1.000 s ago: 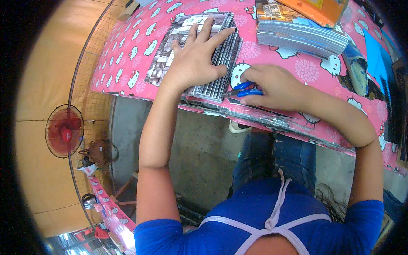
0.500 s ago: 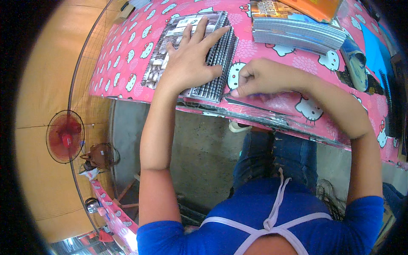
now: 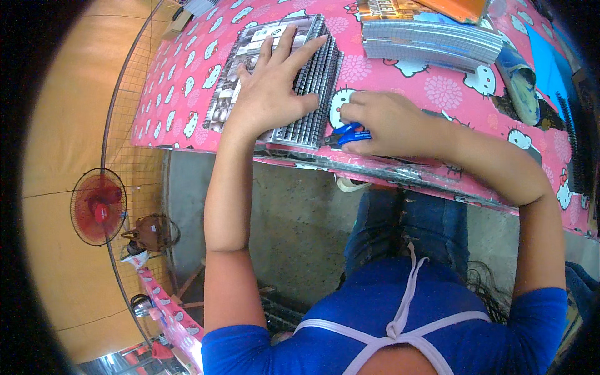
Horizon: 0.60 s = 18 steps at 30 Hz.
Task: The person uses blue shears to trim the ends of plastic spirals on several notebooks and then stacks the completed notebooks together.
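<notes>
A stack of wire-bound notebooks (image 3: pixel 300 119) with black-and-white picture covers lies near the table's front edge, its dark coils along the right side. My left hand (image 3: pixel 269 94) rests flat on the top cover, fingers spread. Just right of the coils, my right hand (image 3: pixel 384 125) is closed around a small blue-handled tool (image 3: pixel 354 134). The dark end of this tool points toward the bottom corner of the stack; my fingers hide much of it, so its exact kind cannot be made out.
A thick stack of bound books (image 3: pixel 431 42) stands at the back, with an orange item (image 3: pixel 459 9) on top. A worn blue pouch-like thing (image 3: pixel 522 87) and blue sheets (image 3: pixel 550 56) lie at the right. A red fan (image 3: pixel 99 206) stands left of the pink-covered table (image 3: pixel 181 94).
The blue-handled tool now shows in my right hand, which was curled low over the table edge before. My left hand stays on the notebooks; the whole view has shifted slightly.
</notes>
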Tool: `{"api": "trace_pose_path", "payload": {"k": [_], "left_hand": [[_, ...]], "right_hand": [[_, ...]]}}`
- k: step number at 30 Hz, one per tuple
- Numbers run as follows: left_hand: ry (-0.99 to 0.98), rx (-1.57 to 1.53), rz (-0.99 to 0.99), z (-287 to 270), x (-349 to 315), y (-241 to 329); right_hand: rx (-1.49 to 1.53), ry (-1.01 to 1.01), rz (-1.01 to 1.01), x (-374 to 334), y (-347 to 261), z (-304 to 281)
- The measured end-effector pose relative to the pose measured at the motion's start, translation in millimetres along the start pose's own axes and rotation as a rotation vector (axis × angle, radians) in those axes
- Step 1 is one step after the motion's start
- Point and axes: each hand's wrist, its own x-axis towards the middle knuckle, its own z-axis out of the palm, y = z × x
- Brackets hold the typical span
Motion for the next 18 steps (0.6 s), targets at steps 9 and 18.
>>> {"api": "trace_pose_path", "payload": {"k": [9, 18], "left_hand": [[-0.024, -0.005, -0.018, 1.3, -0.5, -1.6], [0.025, -0.023, 0.0, 0.8, 0.9, -0.2]], "right_hand": [[0.293, -0.337, 0.381, 13.3, -10.9, -22.1], [-0.193, 0.082, -0.113, -7.6, 5.1, 8.9]]}}
